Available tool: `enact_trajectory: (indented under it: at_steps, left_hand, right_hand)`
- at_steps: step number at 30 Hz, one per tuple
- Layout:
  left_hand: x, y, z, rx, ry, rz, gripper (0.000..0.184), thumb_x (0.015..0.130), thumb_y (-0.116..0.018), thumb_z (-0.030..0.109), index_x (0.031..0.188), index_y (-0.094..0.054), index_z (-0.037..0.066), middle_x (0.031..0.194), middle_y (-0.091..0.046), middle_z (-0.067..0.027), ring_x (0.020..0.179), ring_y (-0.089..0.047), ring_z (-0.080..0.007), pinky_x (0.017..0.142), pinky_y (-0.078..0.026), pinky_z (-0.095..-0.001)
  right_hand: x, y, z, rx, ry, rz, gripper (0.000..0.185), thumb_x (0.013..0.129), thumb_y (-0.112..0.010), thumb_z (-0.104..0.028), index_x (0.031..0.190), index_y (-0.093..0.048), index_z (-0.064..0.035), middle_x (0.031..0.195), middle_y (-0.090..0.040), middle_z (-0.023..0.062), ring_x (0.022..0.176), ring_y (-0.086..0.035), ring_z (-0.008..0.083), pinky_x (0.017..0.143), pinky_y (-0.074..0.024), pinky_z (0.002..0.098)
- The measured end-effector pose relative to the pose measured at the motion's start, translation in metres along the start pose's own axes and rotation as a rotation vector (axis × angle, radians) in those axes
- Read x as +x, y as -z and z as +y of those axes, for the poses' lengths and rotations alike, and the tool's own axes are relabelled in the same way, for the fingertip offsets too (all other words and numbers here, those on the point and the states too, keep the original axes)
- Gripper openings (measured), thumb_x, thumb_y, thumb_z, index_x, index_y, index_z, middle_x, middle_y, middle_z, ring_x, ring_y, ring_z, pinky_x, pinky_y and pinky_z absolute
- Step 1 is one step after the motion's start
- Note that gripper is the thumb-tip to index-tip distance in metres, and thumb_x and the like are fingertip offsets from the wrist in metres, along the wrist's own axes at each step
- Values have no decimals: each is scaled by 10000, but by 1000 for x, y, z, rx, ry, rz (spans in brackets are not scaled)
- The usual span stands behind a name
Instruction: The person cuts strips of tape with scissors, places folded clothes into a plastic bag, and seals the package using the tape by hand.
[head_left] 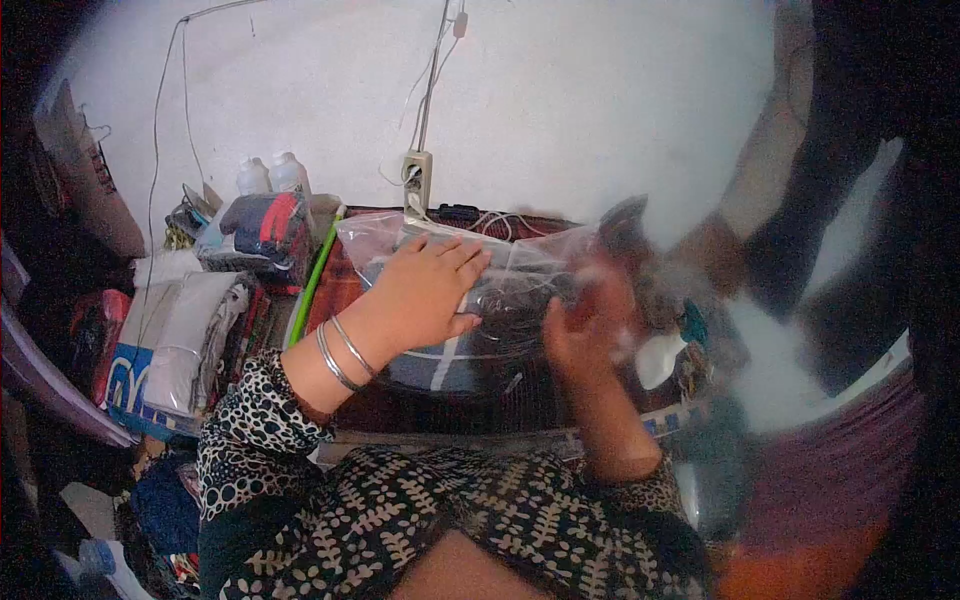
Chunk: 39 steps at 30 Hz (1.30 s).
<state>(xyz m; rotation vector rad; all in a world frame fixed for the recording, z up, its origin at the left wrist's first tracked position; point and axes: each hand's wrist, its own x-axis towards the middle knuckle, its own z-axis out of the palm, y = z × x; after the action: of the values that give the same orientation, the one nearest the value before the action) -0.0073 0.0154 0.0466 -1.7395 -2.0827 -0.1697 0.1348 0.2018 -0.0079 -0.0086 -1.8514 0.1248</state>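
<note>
A clear plastic bag (520, 295) with something dark folded inside lies in front of me on a dark red surface. My left hand (430, 285) rests flat on its left part, fingers stretched out and a little apart. Two silver bangles circle that wrist. At the bag's right end is my right hand (590, 320), thumb apart from the fingers. The fingers are smeared, so I cannot make out whether they grip the plastic. Glare on the plastic hides what kind of item is inside.
A power socket (417, 180) with cables hangs on the wall behind. To the left are a green stick (318, 275), packed clothes (265, 230), a wrapped pale bundle (185, 345) and two white bottles (288, 172). A white spoon-shaped thing (660, 358) is at the right.
</note>
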Motion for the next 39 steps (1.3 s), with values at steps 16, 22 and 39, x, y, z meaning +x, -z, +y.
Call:
enact_trajectory:
  at_steps: [16, 22, 39]
  left_hand:
    - [-8, 5, 10, -10, 26, 19, 691, 780, -681, 392, 1359, -442, 98, 1385, -456, -132, 1271, -444, -316, 1035, -355, -525]
    - [-15, 3, 7, -20, 16, 46, 699, 774, -685, 393, 1363, -440, 105, 1385, -453, -144, 1265, -446, -323, 1032, -356, -523]
    - [-17, 0, 6, 19, 3, 75, 707, 772, -687, 376, 1370, -427, 104, 1369, -473, -138, 1249, -466, -323, 1036, -360, -501]
  right_hand:
    - [66, 10, 69, 577, -903, -586, 647, 746, -560, 62, 1374, -445, -39, 966, -663, 121, 868, -632, 164, 763, -500, 278]
    - [51, 17, 70, 902, -979, -318, 532, 795, -485, 89, 1315, -512, -23, 973, -672, 72, 893, -623, 160, 821, -476, 288]
    - [28, 6, 83, 605, -924, -219, 494, 882, -608, -156, 1340, -473, -30, 1069, -634, 137, 862, -606, 208, 778, -487, 302]
